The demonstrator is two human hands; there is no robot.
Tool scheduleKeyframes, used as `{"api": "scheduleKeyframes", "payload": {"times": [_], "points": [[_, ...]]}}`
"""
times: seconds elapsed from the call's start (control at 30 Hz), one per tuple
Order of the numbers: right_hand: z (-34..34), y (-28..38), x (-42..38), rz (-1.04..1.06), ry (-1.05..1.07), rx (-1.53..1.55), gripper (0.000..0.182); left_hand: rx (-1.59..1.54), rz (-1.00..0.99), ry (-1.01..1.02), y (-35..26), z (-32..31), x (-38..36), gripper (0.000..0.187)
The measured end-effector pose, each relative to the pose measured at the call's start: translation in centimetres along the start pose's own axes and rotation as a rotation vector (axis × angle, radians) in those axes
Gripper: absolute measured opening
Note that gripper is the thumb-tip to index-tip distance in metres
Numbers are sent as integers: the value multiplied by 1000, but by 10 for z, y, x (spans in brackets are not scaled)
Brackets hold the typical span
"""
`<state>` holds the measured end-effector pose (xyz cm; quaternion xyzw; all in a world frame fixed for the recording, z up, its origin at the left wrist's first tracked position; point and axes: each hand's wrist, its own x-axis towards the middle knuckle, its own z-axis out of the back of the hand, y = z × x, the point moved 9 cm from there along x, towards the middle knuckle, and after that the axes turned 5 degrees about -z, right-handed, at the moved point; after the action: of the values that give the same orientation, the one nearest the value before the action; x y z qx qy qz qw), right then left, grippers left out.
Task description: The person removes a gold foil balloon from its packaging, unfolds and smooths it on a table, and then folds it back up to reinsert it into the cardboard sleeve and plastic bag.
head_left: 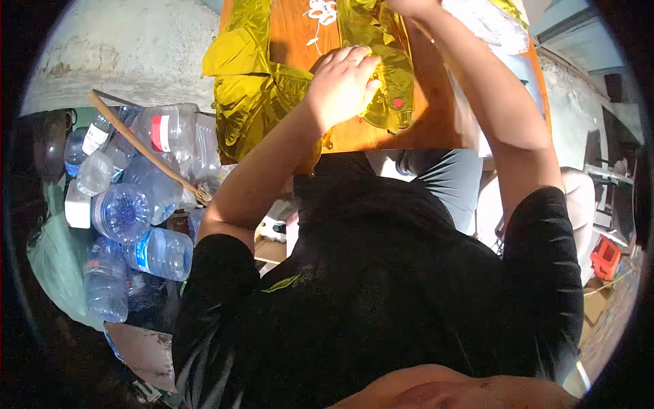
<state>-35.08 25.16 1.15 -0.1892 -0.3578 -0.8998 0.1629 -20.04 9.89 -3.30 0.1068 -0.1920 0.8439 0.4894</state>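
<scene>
My left hand [344, 85] lies palm down on a piece of glossy, see-through yellow film [392, 82] on the orange-brown wooden table [368, 140]. Its fingers are stretched out on the film. A small pink-red spot shows near the film's lower end. More crumpled yellow film [248, 102] spreads over the table's left side and hangs at its edge. My right hand [412, 7] is at the top edge of the view, by the far part of the film; its fingers are cut off. Between the two film pieces lie white rings with a thin string [321, 12].
Clear plastic wrapping [487, 26] lies at the table's far right. Left of the table are piled several empty plastic bottles [122, 213], with a wooden stick [139, 142] across them. A red plastic object [605, 258] stands at far right.
</scene>
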Motion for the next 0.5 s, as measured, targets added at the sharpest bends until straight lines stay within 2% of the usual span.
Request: {"api": "scheduleKeyframes", "payload": {"times": [0.03,0.07,0.1,0.17,0.23,0.3,0.43,0.5], "points": [[24,-30,-4,-236,-184,165,15,-11,4,9,-2,1,0,38],[42,-32,-11,-277,-215,-127,10,-21,5,17,-2,2,1,40],[46,-39,-20,-280,-218,-133,10,-25,0,15,-2,1,1,40],[29,-53,-34,-301,-20,69,9,58,-23,63,-2,-5,1,41],[20,-28,-46,-256,175,-203,16,60,-24,60,-3,-2,3,40],[4,-19,-53,-168,252,-283,17,55,-19,67,-3,-2,4,39],[1,-17,-55,-154,234,-292,15,37,-13,46,-4,1,4,38],[13,-24,-60,-279,141,-179,16,70,-48,22,-5,1,4,39]]}}
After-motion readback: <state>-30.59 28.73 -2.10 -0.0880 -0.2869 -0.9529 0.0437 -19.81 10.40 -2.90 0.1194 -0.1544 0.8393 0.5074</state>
